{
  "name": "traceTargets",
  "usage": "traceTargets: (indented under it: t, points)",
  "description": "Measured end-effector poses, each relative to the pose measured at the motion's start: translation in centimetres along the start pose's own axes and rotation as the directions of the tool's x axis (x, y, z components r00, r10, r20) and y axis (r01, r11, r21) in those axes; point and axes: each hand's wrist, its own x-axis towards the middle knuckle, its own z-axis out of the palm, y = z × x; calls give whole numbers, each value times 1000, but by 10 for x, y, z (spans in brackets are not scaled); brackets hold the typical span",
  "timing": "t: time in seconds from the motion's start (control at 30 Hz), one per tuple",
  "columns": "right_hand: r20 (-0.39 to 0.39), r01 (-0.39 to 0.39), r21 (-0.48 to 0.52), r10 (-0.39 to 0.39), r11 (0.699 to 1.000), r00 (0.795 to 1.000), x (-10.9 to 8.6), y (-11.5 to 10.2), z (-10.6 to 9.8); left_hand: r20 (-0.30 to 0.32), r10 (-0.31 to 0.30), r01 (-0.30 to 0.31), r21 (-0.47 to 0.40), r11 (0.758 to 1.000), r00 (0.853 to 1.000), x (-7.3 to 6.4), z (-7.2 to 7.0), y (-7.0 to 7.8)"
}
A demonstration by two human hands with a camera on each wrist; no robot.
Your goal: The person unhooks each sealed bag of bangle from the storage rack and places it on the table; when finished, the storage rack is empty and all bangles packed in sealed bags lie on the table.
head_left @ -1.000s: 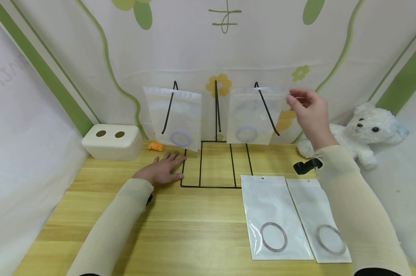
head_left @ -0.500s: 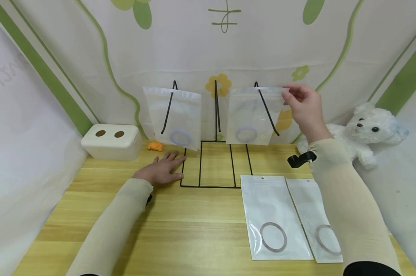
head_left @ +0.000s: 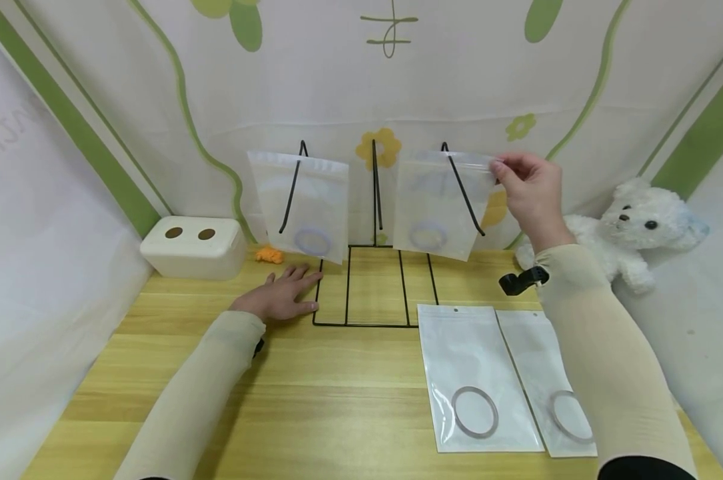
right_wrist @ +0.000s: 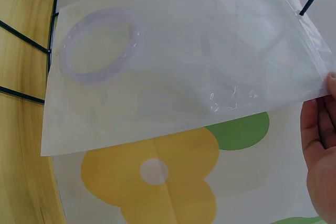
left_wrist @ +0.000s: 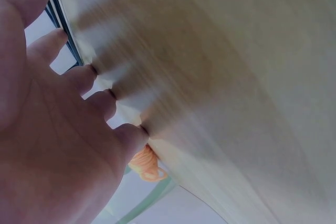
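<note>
My right hand (head_left: 534, 193) pinches the upper right corner of a clear zip bag (head_left: 436, 200) that hangs on the right prong (head_left: 464, 190) of a black wire rack (head_left: 364, 325). A pale lilac bangle (right_wrist: 65, 59) shows through the bag near its bottom. My left hand (head_left: 280, 293) lies with its fingers spread on the table, fingertips right at the rack's left base wire. A second zip bag (head_left: 304, 200), also with a ring-shaped bangle (head_left: 313, 241) in it, hangs on the left prong (head_left: 290, 193). The middle prong (head_left: 378, 187) carries nothing.
Two white-backed bags (head_left: 475, 353) with bangles lie flat at the right front of the table (head_left: 325, 413). A cream box (head_left: 196, 250) and a small orange figure (head_left: 270, 255) stand at the left. A white plush bear (head_left: 625, 227) sits at the right.
My right hand has moved left to the right bag's top corner and now grips it, pulling that corner slightly down so the bag tilts. My left hand has stayed in place.
</note>
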Motion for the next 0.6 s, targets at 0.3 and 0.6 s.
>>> traceTargets:
  t: [0.3, 0.6]
  points:
    - [-36, 7, -16, -8, 1000, 999, -4, 1, -1, 3, 8, -8, -5, 1000, 1000, 0, 0, 0]
    - [-61, 48, -20, -49, 999, 997, -14, 0, -2, -6, 4, -4, 7, 1000, 1000, 1, 0, -3]
